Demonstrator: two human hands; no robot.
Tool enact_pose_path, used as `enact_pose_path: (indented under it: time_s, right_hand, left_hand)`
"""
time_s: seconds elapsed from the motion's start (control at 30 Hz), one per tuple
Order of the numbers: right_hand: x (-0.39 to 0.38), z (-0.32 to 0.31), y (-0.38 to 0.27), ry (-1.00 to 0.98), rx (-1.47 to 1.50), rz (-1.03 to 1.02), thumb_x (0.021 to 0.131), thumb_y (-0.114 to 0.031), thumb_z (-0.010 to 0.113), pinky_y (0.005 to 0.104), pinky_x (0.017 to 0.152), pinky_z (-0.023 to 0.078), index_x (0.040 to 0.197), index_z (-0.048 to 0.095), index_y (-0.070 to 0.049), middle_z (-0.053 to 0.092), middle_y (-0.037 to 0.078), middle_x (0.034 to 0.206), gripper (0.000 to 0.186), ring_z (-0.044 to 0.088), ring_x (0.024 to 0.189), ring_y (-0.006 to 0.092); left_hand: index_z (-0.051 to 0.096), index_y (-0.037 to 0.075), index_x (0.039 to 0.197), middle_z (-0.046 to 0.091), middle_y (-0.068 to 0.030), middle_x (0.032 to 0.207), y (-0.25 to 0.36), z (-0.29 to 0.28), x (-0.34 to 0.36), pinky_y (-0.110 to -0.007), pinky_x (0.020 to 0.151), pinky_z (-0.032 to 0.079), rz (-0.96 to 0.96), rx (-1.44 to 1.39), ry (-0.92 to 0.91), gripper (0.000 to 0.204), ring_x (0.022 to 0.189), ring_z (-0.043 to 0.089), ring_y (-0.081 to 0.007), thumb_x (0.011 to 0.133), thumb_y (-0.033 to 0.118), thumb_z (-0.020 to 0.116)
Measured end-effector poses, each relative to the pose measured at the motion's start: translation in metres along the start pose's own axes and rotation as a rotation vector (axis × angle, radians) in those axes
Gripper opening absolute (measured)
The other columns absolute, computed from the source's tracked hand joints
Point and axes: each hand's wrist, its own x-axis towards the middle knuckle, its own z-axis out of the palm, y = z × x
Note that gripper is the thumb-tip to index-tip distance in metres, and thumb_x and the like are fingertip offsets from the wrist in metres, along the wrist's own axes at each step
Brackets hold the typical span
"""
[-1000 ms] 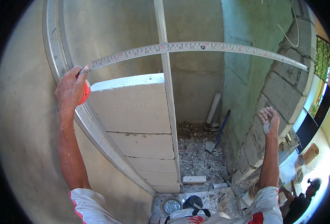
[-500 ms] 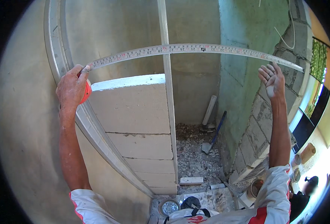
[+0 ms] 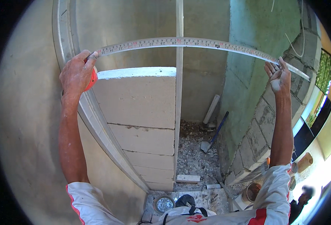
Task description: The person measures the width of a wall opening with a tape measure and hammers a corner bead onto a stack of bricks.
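My left hand (image 3: 76,77) grips the red case of a tape measure (image 3: 92,79), close to the left wall's metal channel (image 3: 95,123). The pale blade (image 3: 161,42) stretches from it to the right, arching across the opening in front of an upright metal profile (image 3: 179,82). Near the blade's far end is my right hand (image 3: 279,80), palm turned up. Its thumb meets the blade while the other fingers are apart and loosely bent below it. The blade's tip lies over the rough block wall (image 3: 302,75) at right.
Stacked pale blocks (image 3: 141,101) with a white top stand between channel and profile. Rubble (image 3: 193,153) covers the floor behind, with a blue-handled shovel (image 3: 218,129) and a white pipe (image 3: 211,108). Below are a round pan (image 3: 164,204) and a bucket (image 3: 252,191). A person (image 3: 300,202) is at lower right.
My right hand has come up against the blade, its thumb now touching it. The scene has shifted slightly right and up at the top as the view moved. The left hand keeps the case.
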Motion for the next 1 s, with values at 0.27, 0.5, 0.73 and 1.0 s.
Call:
enact_pose_path:
  time_s: [0.27, 0.5, 0.73, 1.0]
  right_hand:
    - [0.004, -0.007, 0.0, -0.012, 0.113, 0.033, 0.09, -0.022, 0.053, 0.0414, 0.08, 0.055, 0.108, 0.043, 0.004, 0.058, 0.019, 0.1, 0.033, 0.063, 0.092, 0.0313]
    - [0.0, -0.007, 0.004, -0.004, 0.167, 0.054, 0.091, -0.024, 0.054, 0.0433, 0.083, 0.052, 0.108, 0.046, 0.004, 0.057, 0.019, 0.104, 0.034, 0.061, 0.095, 0.0337]
    - [-0.002, 0.0, 0.003, -0.042, 0.16, 0.032, 0.091, -0.022, 0.051, 0.0467, 0.085, 0.051, 0.116, 0.037, 0.006, 0.052, 0.024, 0.11, 0.04, 0.059, 0.097, 0.0357]
    - [0.002, -0.008, 0.004, -0.033, 0.22, 0.03, 0.093, -0.019, 0.046, 0.0477, 0.084, 0.051, 0.113, 0.04, 0.003, 0.053, 0.023, 0.106, 0.03, 0.059, 0.093, 0.0365]
  left_hand:
    - [0.063, 0.013, 0.092, 0.063, -0.0101, 0.079, 0.001, -0.001, -0.002, -0.042, 0.071, 0.045, 0.0, -0.01, -0.006, 0.04, 0.079, 0.061, -0.0295, 0.09, 0.049, 0.046]
    - [0.064, 0.014, 0.09, 0.063, -0.009, 0.076, 0.002, 0.001, -0.003, -0.043, 0.071, 0.045, 0.003, -0.023, 0.028, 0.034, 0.08, 0.061, -0.0302, 0.089, 0.045, 0.048]
    - [0.063, 0.015, 0.088, 0.063, -0.0088, 0.075, 0.002, -0.001, -0.002, -0.043, 0.071, 0.045, 0.008, -0.021, 0.012, 0.034, 0.079, 0.061, -0.0301, 0.089, 0.045, 0.047]
    - [0.063, 0.014, 0.089, 0.064, -0.0097, 0.078, 0.002, 0.002, -0.002, -0.044, 0.071, 0.045, 0.017, -0.003, 0.037, 0.035, 0.081, 0.061, -0.0309, 0.089, 0.046, 0.047]
